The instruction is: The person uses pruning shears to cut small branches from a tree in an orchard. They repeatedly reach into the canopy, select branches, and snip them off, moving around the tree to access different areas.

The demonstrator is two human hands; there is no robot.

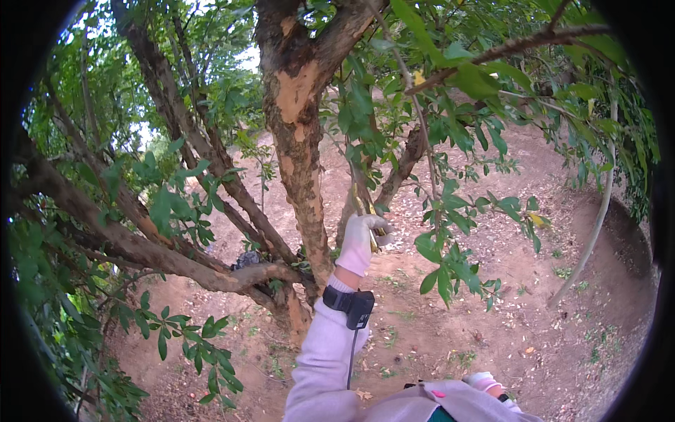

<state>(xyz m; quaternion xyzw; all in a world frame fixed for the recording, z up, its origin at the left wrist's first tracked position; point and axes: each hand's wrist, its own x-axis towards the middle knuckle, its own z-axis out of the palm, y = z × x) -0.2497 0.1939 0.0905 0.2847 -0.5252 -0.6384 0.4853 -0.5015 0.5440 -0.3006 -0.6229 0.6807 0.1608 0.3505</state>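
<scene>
My left hand [358, 235], in a pale work glove, reaches up and forward in the middle of the view. Its fingers curl around a slim gold-coloured tool [374, 243] whose exact kind I cannot make out; part of it is covered by the glove. Just left of that hand rises a tree trunk [298, 158] with flaking bark and bare tan patches. A thin leafy branch [430, 158] hangs to the right of the fingers. Low at my right side, my gloved right hand [481, 381] is partly hidden by my jacket, so its fingers do not show.
Thick limbs [158, 258] fork low to the left, with a dark bundle [247, 259] at the crotch. Another branch [506, 50] crosses the upper right. A pale bent stem [596, 227] stands at right. Dry leaves litter the sloping bare soil [422, 337].
</scene>
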